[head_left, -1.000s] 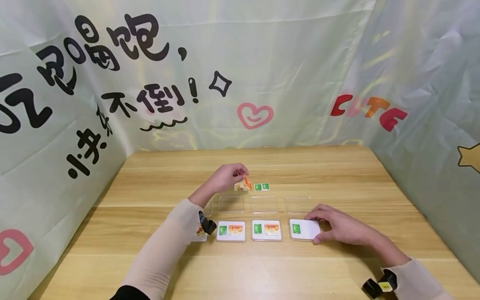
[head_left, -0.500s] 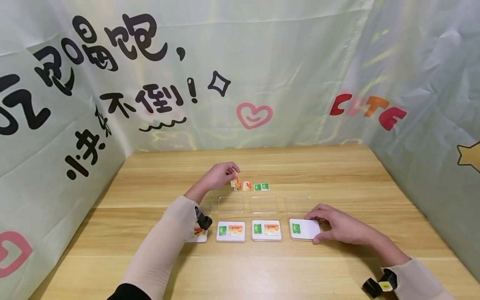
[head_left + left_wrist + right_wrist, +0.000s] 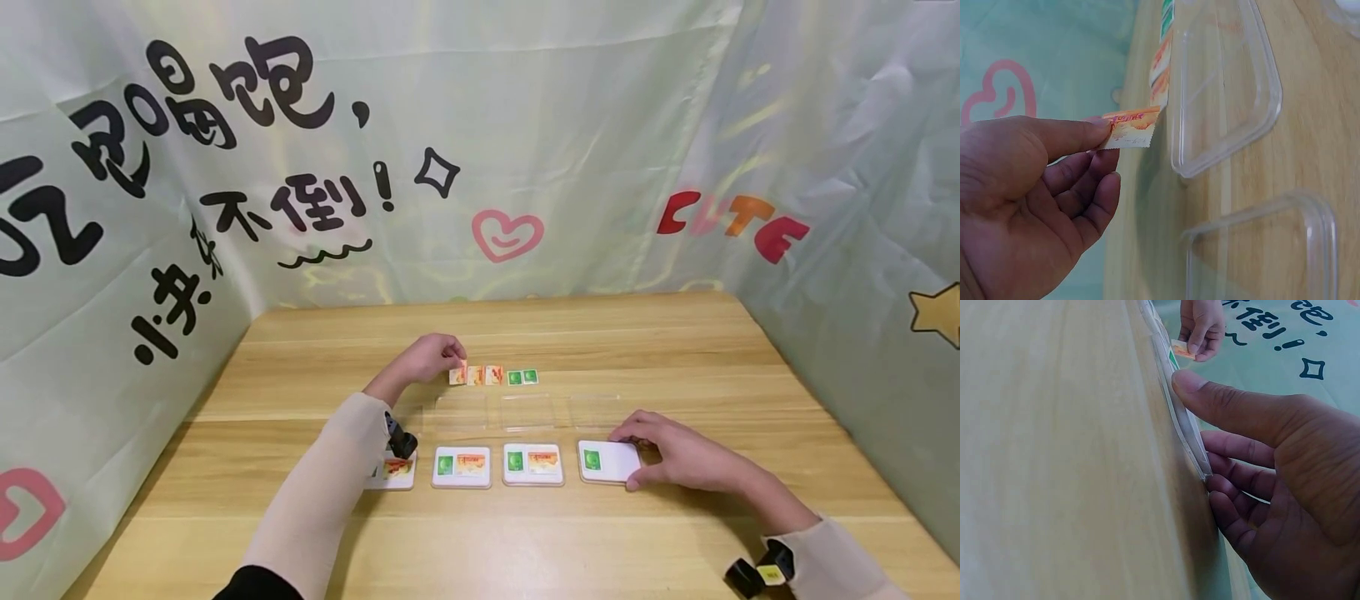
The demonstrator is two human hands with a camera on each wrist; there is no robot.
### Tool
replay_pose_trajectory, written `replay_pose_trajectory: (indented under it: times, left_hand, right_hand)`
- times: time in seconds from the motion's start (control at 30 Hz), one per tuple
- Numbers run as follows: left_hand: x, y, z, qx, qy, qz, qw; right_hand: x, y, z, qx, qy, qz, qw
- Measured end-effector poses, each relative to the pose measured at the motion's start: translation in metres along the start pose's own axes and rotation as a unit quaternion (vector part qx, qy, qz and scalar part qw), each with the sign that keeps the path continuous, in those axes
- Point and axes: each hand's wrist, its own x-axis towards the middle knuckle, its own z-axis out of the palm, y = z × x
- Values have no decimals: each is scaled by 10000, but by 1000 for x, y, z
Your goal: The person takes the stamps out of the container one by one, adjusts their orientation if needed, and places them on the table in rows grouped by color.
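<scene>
My left hand (image 3: 427, 357) pinches an orange-and-white stamp (image 3: 1132, 130) with a perforated edge between thumb and forefinger, at the left end of the loose row. Two orange stamps (image 3: 484, 375) and two green stamps (image 3: 522, 377) lie to its right. With thumb and fingers on its right end, my right hand (image 3: 686, 451) holds a flat clear case (image 3: 621, 463) containing a white card; one green stamp (image 3: 592, 460) is on that card's left side. In the right wrist view, the case appears edge-on between my thumb and fingers.
Left of that case stand two more cases (image 3: 461, 481), each bearing a green and an orange stamp. Another case (image 3: 397, 481) is partly hidden by my left sleeve. Clear plastic lids (image 3: 528, 412) form a row behind them. Printed cloth walls (image 3: 600, 167) enclose the wooden table (image 3: 495, 550).
My left hand has moved left with the orange stamp and lowered it to the left end of the row, uncovering the two orange stamps beside it. The right hand stays on the case.
</scene>
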Motion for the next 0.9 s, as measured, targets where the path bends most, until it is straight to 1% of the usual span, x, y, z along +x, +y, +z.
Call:
replay_pose_trajectory:
  times: [0.13, 0.27, 0.5, 0.7, 0.9]
  left_hand:
    - [2, -5, 0, -9, -96, -17, 10000]
    - [3, -9, 0, -17, -118, 23, 9999]
    - [6, -16, 3, -122, -39, 112, 9999]
    - [8, -17, 7, -116, 26, 200, 9997]
    - [9, -17, 9, -57, 58, 146, 9999]
  right_hand:
    - [0, 0, 0, 6, 1, 19, 10000]
    - [0, 0, 0, -9, -4, 58, 10000]
    - [0, 0, 0, -12, -8, 57, 10000]
    - [-1, 1, 0, 4, -10, 66, 10000]
    - [0, 1, 0, -61, 9, 62, 10000]
